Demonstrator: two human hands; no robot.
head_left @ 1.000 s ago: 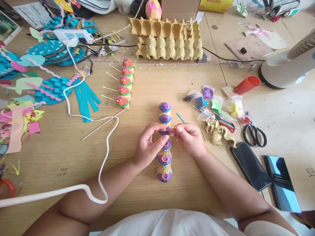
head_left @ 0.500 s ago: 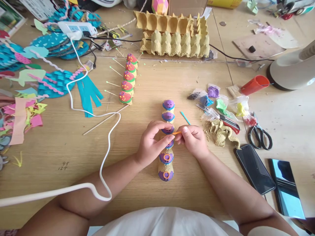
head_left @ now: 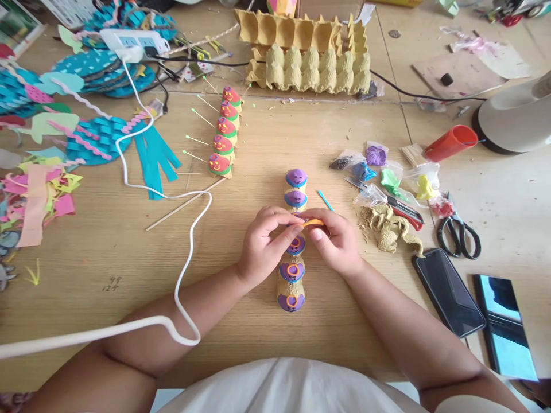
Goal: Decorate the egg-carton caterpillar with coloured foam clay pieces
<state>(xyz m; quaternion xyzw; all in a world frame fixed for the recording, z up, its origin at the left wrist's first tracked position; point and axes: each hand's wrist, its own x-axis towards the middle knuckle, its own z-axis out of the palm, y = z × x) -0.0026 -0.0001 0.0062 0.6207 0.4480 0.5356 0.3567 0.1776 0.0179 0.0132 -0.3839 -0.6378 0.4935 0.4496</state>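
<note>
A thin orange clay strip [head_left: 314, 222] runs between my hands above a row of egg-carton cups [head_left: 291, 287]. My left hand [head_left: 269, 241] pinches its left end between thumb and fingertips. My right hand [head_left: 340, 238] has the other end against its curled fingers, the thumb slightly lower. The cups are capped in purple and blue clay with small dark dots; the three nearest me carry orange rings, such as this ring [head_left: 293, 271]. My fingers partly hide a cup in the middle. A blue stick [head_left: 326, 200] lies just beyond my right hand.
Bagged clay [head_left: 376, 154], a utility knife [head_left: 404, 212], carton scraps [head_left: 383, 229], scissors [head_left: 458, 234] and a phone [head_left: 447, 292] lie right. A red-and-green cup row [head_left: 226, 126] and white cable [head_left: 189, 252] are left. Egg cartons [head_left: 316, 69] stand behind.
My right thumb has dropped away from the strip, and more of the orange piece shows against the right fingers. The view has shifted slightly; the ring on the third cup from me now shows.
</note>
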